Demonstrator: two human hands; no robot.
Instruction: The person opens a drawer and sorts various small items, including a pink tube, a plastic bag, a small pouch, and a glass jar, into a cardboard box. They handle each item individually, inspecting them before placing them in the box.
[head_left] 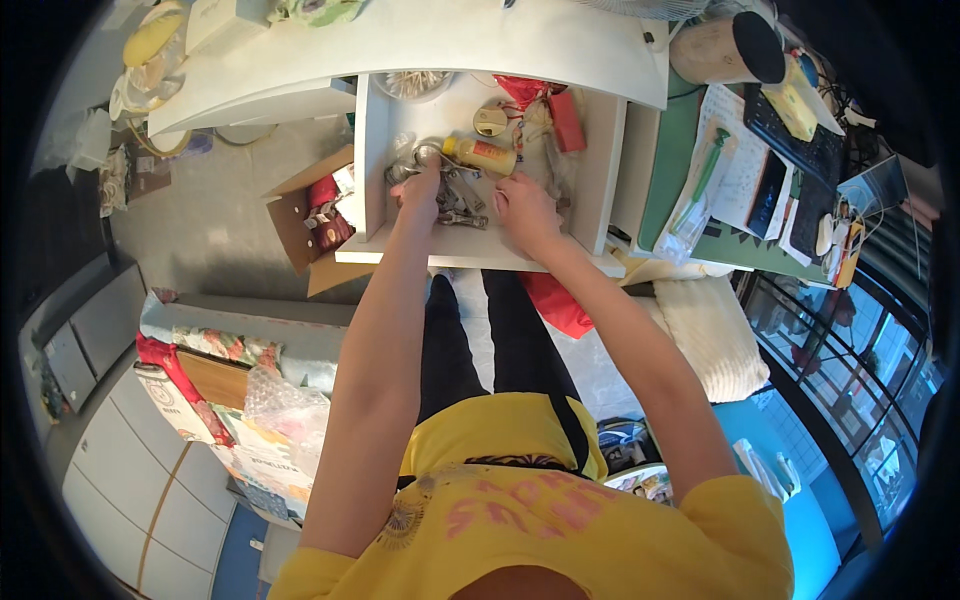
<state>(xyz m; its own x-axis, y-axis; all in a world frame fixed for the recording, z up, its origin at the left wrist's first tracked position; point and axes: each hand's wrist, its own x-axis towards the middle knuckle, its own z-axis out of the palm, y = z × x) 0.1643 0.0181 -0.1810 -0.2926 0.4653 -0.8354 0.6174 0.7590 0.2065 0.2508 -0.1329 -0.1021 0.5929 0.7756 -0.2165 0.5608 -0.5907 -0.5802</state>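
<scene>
Both my hands are inside a pulled-out white drawer (480,245). My left hand (420,188) is down among a heap of small shiny metal things (460,200), its fingers closed around something small beside a ring-shaped piece. What it holds is hidden. Just right of those fingertips lies a small yellow bottle (486,156) on its side. My right hand (527,210) is curled below the bottle's right end, its fingers bent inward, and whatever they hold does not show. Behind the bottle sits a round gold tin (490,121). A red box (566,120) leans at the drawer's right side.
A round container of cotton swabs (413,84) stands at the drawer's back left. An open cardboard box (292,215) is left of the drawer. To the right, a green-topped desk (662,190) bears papers, a keyboard (800,135) and a bin-like cylinder (715,52).
</scene>
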